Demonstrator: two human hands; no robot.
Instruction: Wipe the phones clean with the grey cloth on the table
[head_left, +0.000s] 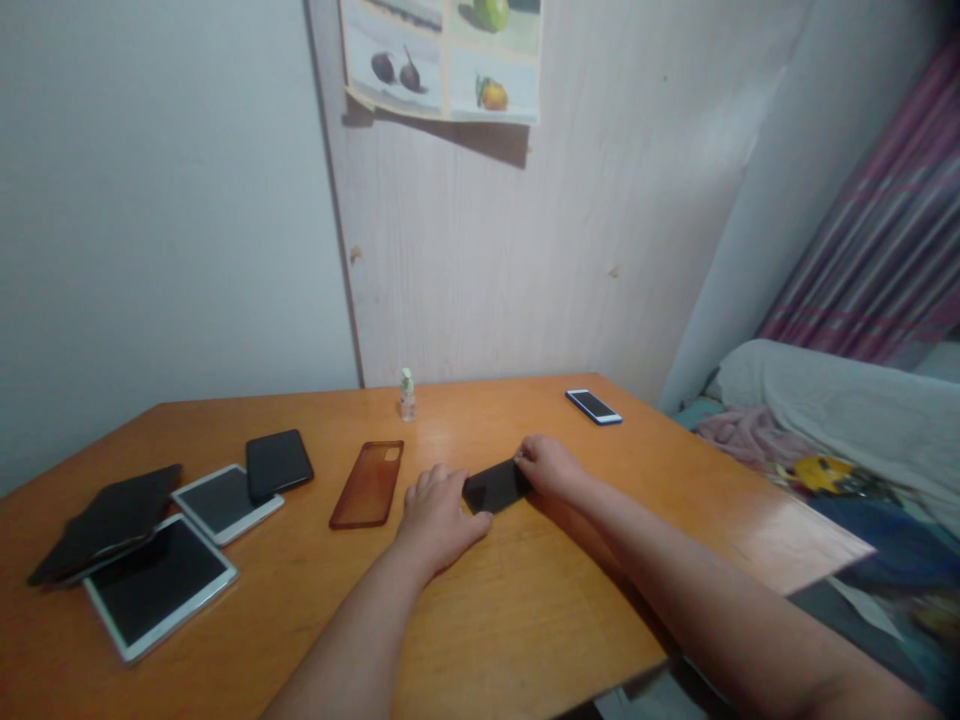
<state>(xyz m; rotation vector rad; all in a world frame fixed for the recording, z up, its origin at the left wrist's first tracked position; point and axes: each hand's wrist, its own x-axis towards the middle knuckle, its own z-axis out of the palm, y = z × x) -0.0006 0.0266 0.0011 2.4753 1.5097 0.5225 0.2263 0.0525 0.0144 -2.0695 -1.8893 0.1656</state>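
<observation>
A black phone lies flat on the orange wooden table. My left hand rests on the table at the phone's left end, fingers curled against its edge. My right hand grips the phone's right end with its fingertips. A brown phone case lies empty just left of my left hand. A small clear bottle with a pale cap stands behind it near the wall.
A blue-edged phone lies at the far right of the table. At the left lie two white tablets, a black phone and a dark folio cover. A bed with bedding stands to the right.
</observation>
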